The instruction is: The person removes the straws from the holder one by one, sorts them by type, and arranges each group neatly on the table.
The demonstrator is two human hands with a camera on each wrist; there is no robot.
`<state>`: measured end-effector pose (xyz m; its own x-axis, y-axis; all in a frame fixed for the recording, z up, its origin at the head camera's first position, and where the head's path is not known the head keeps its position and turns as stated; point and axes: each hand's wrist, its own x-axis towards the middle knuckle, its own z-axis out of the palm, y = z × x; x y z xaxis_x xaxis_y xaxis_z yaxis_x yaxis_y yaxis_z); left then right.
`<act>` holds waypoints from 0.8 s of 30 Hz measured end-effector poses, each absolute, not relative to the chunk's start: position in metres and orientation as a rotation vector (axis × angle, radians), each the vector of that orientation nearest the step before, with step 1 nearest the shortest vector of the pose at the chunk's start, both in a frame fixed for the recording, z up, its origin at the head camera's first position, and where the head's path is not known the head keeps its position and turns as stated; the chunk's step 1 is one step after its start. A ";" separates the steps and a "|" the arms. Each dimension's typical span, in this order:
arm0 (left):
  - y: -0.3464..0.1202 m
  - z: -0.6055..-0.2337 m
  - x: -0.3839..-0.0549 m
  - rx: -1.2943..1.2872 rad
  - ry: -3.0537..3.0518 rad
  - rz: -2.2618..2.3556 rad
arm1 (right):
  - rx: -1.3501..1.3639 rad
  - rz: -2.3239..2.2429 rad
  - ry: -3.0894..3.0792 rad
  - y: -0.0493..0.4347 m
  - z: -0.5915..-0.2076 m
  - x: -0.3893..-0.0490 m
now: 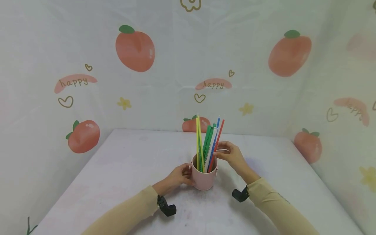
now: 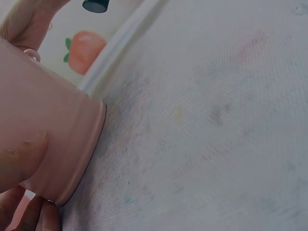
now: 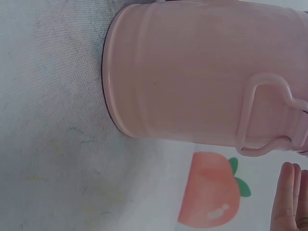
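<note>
A pink bucket [image 1: 203, 181] with small loop handles stands upright on the table. Long thin sticks lean out of it: yellow [image 1: 197, 140], green [image 1: 207, 138], white [image 1: 211, 143], blue [image 1: 216, 130] and red [image 1: 221, 132]. My left hand [image 1: 179, 176] grips the bucket's left side; in the left wrist view its thumb [image 2: 24, 161] presses the wall while the other fingers curl by the base. Beside the right rim, my right hand [image 1: 232, 156] has its fingertips right at the red stick. Straight fingers [image 3: 286, 197] show near the bucket's handle [image 3: 245, 115] in the right wrist view.
The bucket stands on a pale, faintly stained table [image 1: 141, 153]. A white curtain [image 1: 170, 52] printed with red fruit hangs behind it and at both sides. Each wrist carries a black camera, one on the left [image 1: 167, 207] and one on the right [image 1: 241, 195].
</note>
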<state>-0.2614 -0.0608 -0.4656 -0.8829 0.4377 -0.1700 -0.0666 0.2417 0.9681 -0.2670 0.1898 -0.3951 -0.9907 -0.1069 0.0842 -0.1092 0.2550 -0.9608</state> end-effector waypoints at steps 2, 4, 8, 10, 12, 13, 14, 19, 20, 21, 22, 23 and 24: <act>-0.061 -0.466 -0.262 0.339 2.105 1.680 | 0.207 1.897 -2.494 0.190 -0.395 -0.267; -0.062 -0.467 -0.263 0.345 2.099 1.677 | 0.208 1.891 -2.497 0.190 -0.395 -0.266; -0.063 -0.467 -0.265 0.362 2.106 1.661 | 0.198 1.886 -2.502 0.190 -0.395 -0.266; -0.063 -0.468 -0.265 0.362 2.113 1.655 | 0.195 1.890 -2.499 0.190 -0.395 -0.265; -0.063 -0.468 -0.266 0.366 2.126 1.648 | 0.199 1.897 -2.495 0.190 -0.395 -0.265; -0.063 -0.468 -0.266 0.371 2.136 1.642 | 0.201 1.898 -2.492 0.191 -0.395 -0.265; -0.063 -0.467 -0.265 0.367 2.140 1.638 | 0.203 1.903 -2.489 0.191 -0.395 -0.265; -0.062 -0.465 -0.265 0.357 2.162 1.616 | 0.196 1.903 -2.490 0.191 -0.394 -0.266; -0.062 -0.465 -0.265 0.352 2.164 1.615 | 0.192 1.908 -2.489 0.191 -0.394 -0.266; -0.062 -0.465 -0.265 0.356 2.171 1.612 | 0.187 1.909 -2.489 0.191 -0.394 -0.266; -0.062 -0.465 -0.264 0.355 2.174 1.611 | 0.186 1.916 -2.484 0.191 -0.394 -0.266; -0.062 -0.466 -0.264 0.358 2.179 1.612 | 0.186 1.917 -2.484 0.192 -0.394 -0.267; -0.062 -0.466 -0.264 0.361 2.182 1.613 | 0.190 1.916 -2.485 0.192 -0.394 -0.267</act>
<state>-0.2644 -0.0623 -0.4658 -0.8861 0.4334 -0.1643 -0.0301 0.3001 0.9534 -0.2666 0.1917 -0.3938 -0.9927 -0.0969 0.0718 -0.0941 0.2496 -0.9638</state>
